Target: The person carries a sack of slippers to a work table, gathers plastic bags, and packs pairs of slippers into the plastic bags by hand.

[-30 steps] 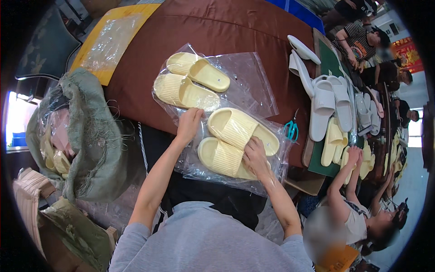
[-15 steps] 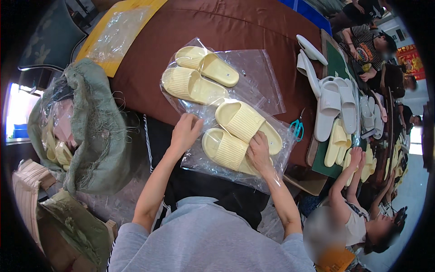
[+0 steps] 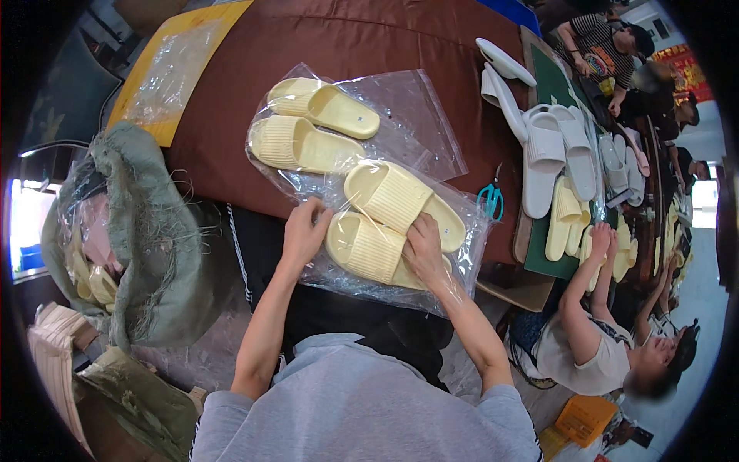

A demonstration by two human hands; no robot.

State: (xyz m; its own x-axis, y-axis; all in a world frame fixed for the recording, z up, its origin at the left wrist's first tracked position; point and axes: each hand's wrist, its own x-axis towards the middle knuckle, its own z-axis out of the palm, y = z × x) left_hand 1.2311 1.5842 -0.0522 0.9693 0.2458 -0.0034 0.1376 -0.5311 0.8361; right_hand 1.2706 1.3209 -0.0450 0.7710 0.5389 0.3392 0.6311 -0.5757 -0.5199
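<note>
The left hand [image 3: 305,233] has drawn back toward the body from the farther pair of cream ribbed slide sandals [image 3: 279,145], its fingers now curled beside the nearer pair [image 3: 368,248].

Matt, ribbed plastic is seen in the slippers [image 3: 394,202], glossy plastic film in the bags [image 3: 419,104], smooth cloth in the tablecloth [image 3: 377,42], rough frayed weave in the sack [image 3: 158,262].

Brown-covered table [image 3: 400,38] | two pairs of bagged cream slippers [image 3: 373,185] | teal-handled scissors [image 3: 493,189]
</note>
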